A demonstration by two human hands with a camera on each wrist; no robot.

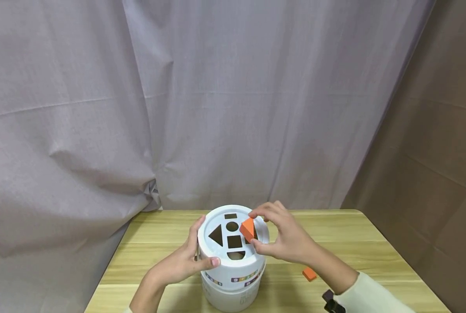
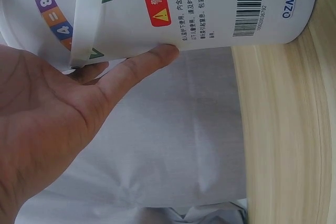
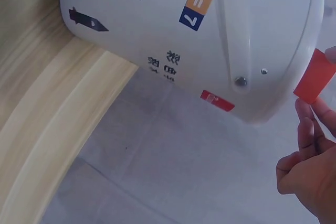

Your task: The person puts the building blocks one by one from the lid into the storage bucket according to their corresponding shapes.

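Note:
A white shape-sorter bucket (image 1: 233,300) stands upright on the table, its lid (image 1: 204,234) cut with triangular, round, square, rectangular and half-round holes. Against the bucket's left side rests my left hand (image 1: 180,263), thumb over the front rim; in the left wrist view its fingers lie nearly straight along the wall. Between thumb and fingertips my right hand (image 1: 289,237) pinches an orange triangular block (image 1: 247,229), tilted over the lid's right part and overlapping a hole there. From the right wrist view, the same block (image 3: 316,77) shows at the lid's edge.
Another orange block (image 1: 309,274) lies on the wooden table (image 1: 158,234), right of the bucket and below my right forearm. Grey curtains (image 1: 233,108) hang behind the table, with a brownish cloth (image 1: 432,152) at the right.

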